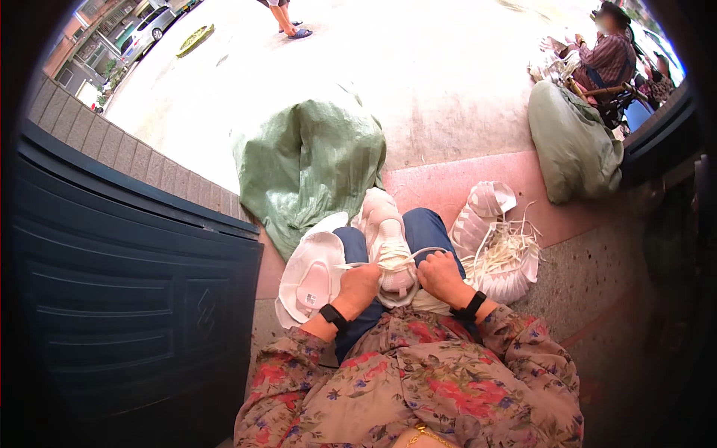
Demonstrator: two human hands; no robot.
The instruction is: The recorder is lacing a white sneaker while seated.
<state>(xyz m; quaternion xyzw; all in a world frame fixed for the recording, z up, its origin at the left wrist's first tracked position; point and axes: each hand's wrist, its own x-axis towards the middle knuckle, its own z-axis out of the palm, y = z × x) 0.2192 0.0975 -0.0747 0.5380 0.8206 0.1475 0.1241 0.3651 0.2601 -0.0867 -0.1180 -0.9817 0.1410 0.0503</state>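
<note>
Between my knees stands a pale pink and white shoe [382, 216] with a white lace [396, 252] threaded across its front. My left hand [360, 287] is closed on the lace at the shoe's left side. On the other side, my right hand [441, 276] pinches the lace, which arches up from the shoe to the fingers. Both stretches of lace are drawn outward. Beside my left hand lie stacked white and pink shoe pieces [314, 278] with a small label. A pile of similar shoes [487, 216] lies to the right, topped by a tangle of loose cream laces [508, 250].
A large green sack [314, 164] lies just ahead, and another green sack [569, 149] stands at the right. A dark panelled door [142, 299] borders the left. Farther off, a seated person [609, 56] handles white pieces, and someone's legs [284, 16] show.
</note>
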